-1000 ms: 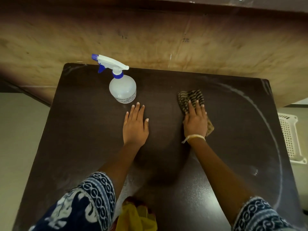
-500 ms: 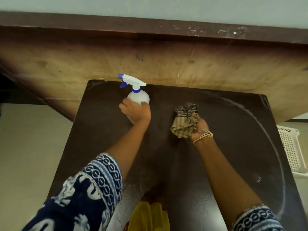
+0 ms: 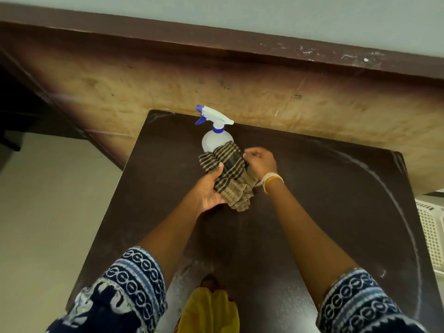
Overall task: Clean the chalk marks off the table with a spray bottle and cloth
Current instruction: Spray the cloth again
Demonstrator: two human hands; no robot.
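Both my forearms reach up from the bottom of the frame and meet at the centre, over the dark table (image 3: 324,212). My left hand (image 3: 210,188) is turned palm-up under the striped cloth (image 3: 228,174), its thumb curled over the top of the bunched fabric, so it grips the cloth from below. My right hand (image 3: 260,162) comes in from the right with bangles at the wrist, its fingers curled onto the cloth's right edge and pinching it. The cloth is held between the two hands, its lower end hanging towards the tabletop. Just above the cloth, upper centre of the frame, the spray bottle (image 3: 212,138) stands upright at the table's far edge, its lower part hidden behind the cloth; I cannot tell how full it is. A curved chalk mark (image 3: 394,195) arcs down the table's right side. At the right edge of the frame sits a white perforated basket (image 3: 432,231), its contents out of sight.
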